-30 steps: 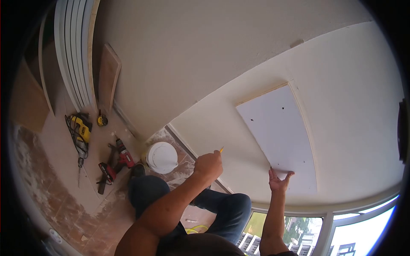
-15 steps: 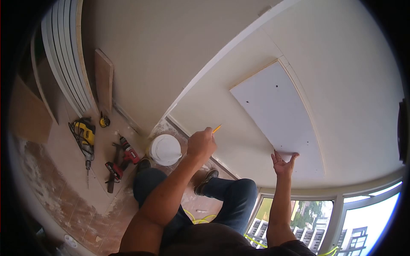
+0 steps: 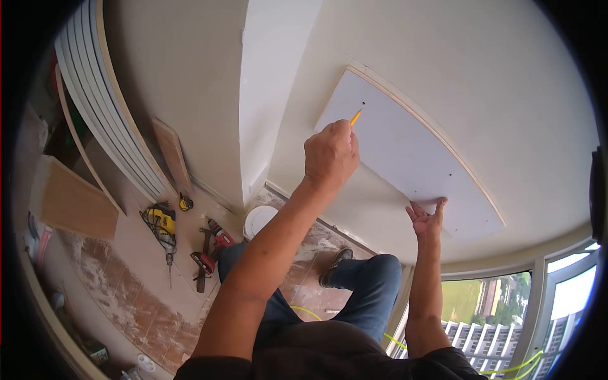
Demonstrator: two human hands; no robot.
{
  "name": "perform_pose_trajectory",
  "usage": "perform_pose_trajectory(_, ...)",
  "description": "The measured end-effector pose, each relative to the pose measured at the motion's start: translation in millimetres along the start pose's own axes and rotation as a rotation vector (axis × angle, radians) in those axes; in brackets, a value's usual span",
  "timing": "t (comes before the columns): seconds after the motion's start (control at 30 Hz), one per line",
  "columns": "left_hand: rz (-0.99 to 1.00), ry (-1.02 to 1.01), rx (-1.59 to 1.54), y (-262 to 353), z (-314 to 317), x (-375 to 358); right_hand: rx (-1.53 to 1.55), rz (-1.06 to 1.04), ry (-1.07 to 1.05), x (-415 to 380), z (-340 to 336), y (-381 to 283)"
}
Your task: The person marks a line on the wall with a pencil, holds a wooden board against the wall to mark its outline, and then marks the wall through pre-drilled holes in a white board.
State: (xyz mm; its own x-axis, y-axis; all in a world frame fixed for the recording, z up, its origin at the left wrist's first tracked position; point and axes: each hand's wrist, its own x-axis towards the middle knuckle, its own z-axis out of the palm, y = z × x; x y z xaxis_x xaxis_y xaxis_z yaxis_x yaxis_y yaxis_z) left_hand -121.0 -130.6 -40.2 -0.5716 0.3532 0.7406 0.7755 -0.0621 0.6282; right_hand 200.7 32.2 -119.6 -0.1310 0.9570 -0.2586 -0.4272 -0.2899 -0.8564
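Observation:
A yellow pencil [image 3: 356, 116] is pinched in my left hand [image 3: 330, 155], its tip raised near a dark hole in the upper part of a white board [image 3: 405, 142]. Whether the tip touches the board cannot be made out. The board has a pale wood-coloured edge and several small holes, and lies against the wall at a slant. My right hand [image 3: 427, 218] supports the board from its lower edge, thumb and fingers spread around that edge.
On the floor to the left lie a yellow corded drill [image 3: 163, 225], a red cordless drill [image 3: 218, 244], a hammer [image 3: 201, 272] and a tape measure [image 3: 185, 202]. A white bucket [image 3: 258, 220] stands by the wall corner. Long white boards [image 3: 104, 95] lean at left; windows [image 3: 487, 304] are at right.
My left hand with the pencil has moved up and across, now in front of the board. The view has shifted; my right hand stays at the board's lower edge.

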Motion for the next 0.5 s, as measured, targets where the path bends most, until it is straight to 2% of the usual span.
perform_pose_trajectory(0.13, -0.002, -0.061, 0.077, 1, 15, 7, 0.014, 0.002, 0.017, -2, 1, 1)
perform_pose_trajectory(0.33, 0.046, 0.01, 0.092, -4, 31, 12, 0.03, 0.019, 0.009, 2, -2, 1)
perform_pose_trajectory(0.5, 0.062, -0.081, 0.163, -2, 36, 23, -0.016, -0.019, -0.017, 0, -1, 1)
